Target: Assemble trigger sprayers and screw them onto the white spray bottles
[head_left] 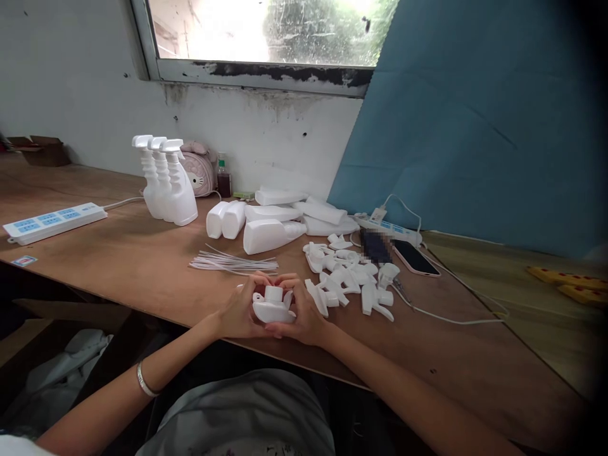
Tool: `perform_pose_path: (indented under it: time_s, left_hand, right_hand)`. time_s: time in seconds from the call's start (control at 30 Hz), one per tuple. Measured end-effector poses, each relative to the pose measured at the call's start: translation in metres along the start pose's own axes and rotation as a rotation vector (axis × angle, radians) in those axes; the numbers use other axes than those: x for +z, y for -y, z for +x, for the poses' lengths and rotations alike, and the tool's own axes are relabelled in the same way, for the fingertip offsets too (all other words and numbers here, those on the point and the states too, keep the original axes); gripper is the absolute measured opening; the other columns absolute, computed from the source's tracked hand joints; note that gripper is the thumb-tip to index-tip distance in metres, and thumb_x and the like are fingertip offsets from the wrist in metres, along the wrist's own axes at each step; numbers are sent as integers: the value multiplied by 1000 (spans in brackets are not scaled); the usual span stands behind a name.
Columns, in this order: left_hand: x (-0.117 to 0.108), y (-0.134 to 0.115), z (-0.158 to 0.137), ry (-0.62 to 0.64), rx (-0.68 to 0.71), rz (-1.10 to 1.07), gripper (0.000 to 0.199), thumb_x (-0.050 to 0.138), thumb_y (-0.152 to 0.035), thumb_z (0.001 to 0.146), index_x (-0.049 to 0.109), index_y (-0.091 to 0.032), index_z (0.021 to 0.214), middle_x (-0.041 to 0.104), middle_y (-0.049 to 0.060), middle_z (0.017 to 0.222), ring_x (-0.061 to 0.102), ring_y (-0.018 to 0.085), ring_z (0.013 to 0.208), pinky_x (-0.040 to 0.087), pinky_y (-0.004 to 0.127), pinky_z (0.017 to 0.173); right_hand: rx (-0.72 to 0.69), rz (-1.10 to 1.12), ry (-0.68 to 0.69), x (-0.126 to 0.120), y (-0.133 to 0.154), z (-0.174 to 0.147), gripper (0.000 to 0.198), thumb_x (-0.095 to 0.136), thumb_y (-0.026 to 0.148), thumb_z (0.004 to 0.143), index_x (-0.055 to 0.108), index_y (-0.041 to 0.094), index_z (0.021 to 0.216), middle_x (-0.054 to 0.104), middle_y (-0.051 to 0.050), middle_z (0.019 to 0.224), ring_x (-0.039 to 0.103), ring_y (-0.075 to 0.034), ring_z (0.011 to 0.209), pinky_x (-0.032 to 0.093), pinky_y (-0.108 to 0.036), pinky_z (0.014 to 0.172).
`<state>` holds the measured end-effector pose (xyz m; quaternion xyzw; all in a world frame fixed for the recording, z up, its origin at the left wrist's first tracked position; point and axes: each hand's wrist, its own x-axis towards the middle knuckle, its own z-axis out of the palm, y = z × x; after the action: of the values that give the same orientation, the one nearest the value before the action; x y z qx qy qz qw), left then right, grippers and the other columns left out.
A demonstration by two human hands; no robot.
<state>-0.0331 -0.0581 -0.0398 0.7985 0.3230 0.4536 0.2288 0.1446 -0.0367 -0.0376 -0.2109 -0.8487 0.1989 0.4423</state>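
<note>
Between my two hands, near the table's front edge, is a white spray trigger head (pixel 274 309) with its round collar facing up. My left hand (pixel 241 309) grips it from the left side, fingers curled round. From the right, my right hand (pixel 304 310) closes on the same piece, its thumb along the near side. Just beyond lies a bundle of thin white tubes (pixel 232 261). A pile of loose white trigger heads (pixel 344 278) spreads to the right of my hands. Several white bottles (pixel 270 235) lie on their sides farther back.
Three assembled spray bottles (pixel 171 190) stand at the back left, by a pink bag (pixel 199 171) and a small dark bottle (pixel 223 177). A power strip (pixel 57 221) lies at left, a phone (pixel 415 258) and cables at right. Below left, a box (pixel 23 339) holds white bottles.
</note>
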Motion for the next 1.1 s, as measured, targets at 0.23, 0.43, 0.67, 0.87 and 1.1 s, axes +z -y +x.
perform_pose_path:
  time_s: [0.23,0.43,0.67,0.87,1.1]
  left_hand:
    - [2,5,1,-40,31,32,60,76,-46,49,39,-18,87,52,6,91,55,15,74,48,27,59]
    - [2,3,3,-60,64,81,45,71,-42,59,43,-18,84,51,8,95,55,15,79,49,25,60]
    - [2,4,1,-44,12,46,49,71,-42,60,37,-19,88,50,8,100,55,15,79,46,24,57]
    - [1,6,-2,-27,35,106,46,68,-42,64,37,-20,91,48,9,103,54,12,72,44,23,56]
    - [2,8,-4,-43,141,329,37,62,-43,69,45,-18,90,45,7,93,51,13,71,40,21,53]
  right_hand:
    - [48,34,60,-1,7,2,50,73,45,59,44,22,92,46,-7,100,51,-21,94,48,-34,72]
    - [136,99,89,-2,7,1,46,74,40,60,46,24,93,44,-7,109,52,-20,94,50,-29,66]
    - [170,162,77,-1,6,1,44,75,36,60,46,24,91,46,-7,110,52,-20,97,49,-28,66]
    - [113,151,58,1,4,1,44,74,37,61,46,24,92,47,-7,108,51,-20,99,49,-30,71]
    - [2,31,44,0,8,1,42,74,35,62,45,24,92,46,-8,105,47,-23,106,49,-32,73]
